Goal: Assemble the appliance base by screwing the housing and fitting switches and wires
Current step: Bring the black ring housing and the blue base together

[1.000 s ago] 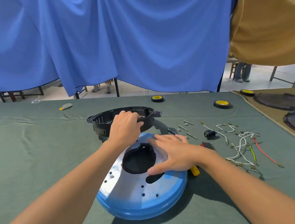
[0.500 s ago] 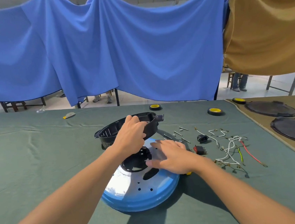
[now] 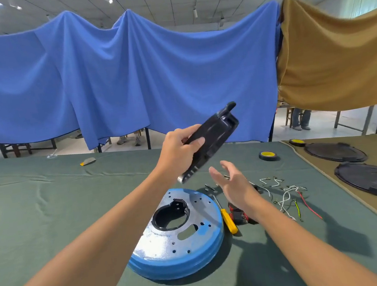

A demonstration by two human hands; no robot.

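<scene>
My left hand [image 3: 179,149] grips the black plastic housing [image 3: 213,140] by its rim and holds it tilted in the air above the table. Below it lies the round blue base plate [image 3: 181,235], with a large central hole and several small screw holes. My right hand [image 3: 233,184] hovers open just under the housing, palm turned left, touching nothing. To the right of the plate lie a yellow-handled screwdriver [image 3: 227,218], a red and black switch [image 3: 238,214], several loose screws [image 3: 209,187] and a bundle of white, red and yellow wires [image 3: 290,198].
Green cloth [image 3: 50,217] covers the table. A roll of yellow tape [image 3: 268,155] sits at the back right. Two black round covers [image 3: 372,178] lie on a brown cloth at the right. Blue and tan curtains hang behind the far edge.
My left hand has lifted the black housing off the table and tilted it up. My right hand has left the blue plate and risen toward the housing. The camera has tipped upward.
</scene>
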